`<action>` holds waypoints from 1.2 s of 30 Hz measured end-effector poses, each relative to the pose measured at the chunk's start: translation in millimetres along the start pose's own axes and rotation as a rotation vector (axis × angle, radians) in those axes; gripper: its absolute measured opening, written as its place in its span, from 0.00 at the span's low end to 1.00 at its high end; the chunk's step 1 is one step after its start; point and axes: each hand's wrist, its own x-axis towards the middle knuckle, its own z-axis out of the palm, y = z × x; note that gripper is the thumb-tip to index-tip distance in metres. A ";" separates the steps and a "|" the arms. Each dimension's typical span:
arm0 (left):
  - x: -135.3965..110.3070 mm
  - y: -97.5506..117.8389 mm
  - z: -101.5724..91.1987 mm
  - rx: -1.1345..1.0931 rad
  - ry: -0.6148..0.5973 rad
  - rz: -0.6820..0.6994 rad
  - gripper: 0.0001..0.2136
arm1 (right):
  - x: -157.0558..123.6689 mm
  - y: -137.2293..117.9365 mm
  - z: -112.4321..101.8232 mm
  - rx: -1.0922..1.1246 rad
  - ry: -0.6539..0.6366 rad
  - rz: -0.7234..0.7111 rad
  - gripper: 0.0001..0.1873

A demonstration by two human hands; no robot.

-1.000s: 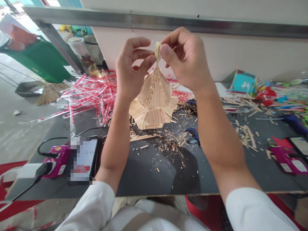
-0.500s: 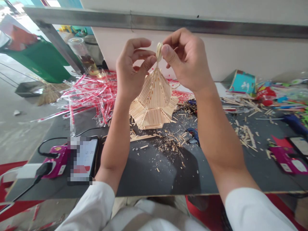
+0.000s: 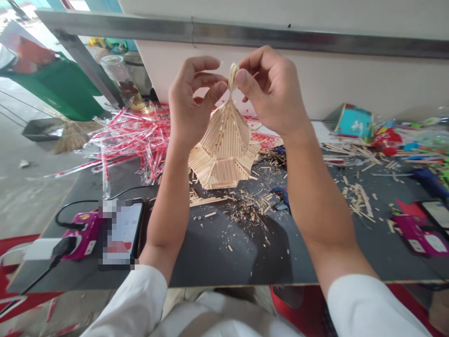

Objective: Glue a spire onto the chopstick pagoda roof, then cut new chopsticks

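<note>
In the middle of the table stands a pagoda-shaped model [image 3: 231,135] built of thin wooden sticks, its lower edge flaring out. A pale cord loop [image 3: 232,77] rises from its peak. My right hand [image 3: 271,86] pinches the loop's right side between thumb and index finger. On the other side, my left hand [image 3: 196,96] has its thumb and a lower finger closed at the loop's left edge, the index finger held out above. The exact contact of the left fingertips is hard to see. Both hands partly cover the model's upper sides.
Red-and-clear plastic wrappers [image 3: 136,135] heap up at the left. Stick scraps [image 3: 252,210] litter the tabletop near blue-handled pliers [image 3: 281,197]. A phone [image 3: 124,234] lies by a purple power adapter [image 3: 82,234]. A turquoise paper cup [image 3: 353,121] lies tipped at the back right.
My right hand and the top of the cord loop have dropped very slightly. My left hand and the stick model stay nearly where they were.
</note>
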 end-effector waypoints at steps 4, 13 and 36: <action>-0.8 6.3 -2.4 0.037 -0.045 -0.019 0.16 | -0.7 0.5 0.8 -0.047 -0.001 0.032 0.22; 1.3 -4.6 -2.2 -0.004 -0.040 0.033 0.18 | -0.2 2.6 -0.9 -0.042 -0.006 0.050 0.22; -0.1 7.2 -19.9 0.054 -0.038 0.128 0.16 | -17.1 15.0 15.3 0.053 0.072 0.040 0.28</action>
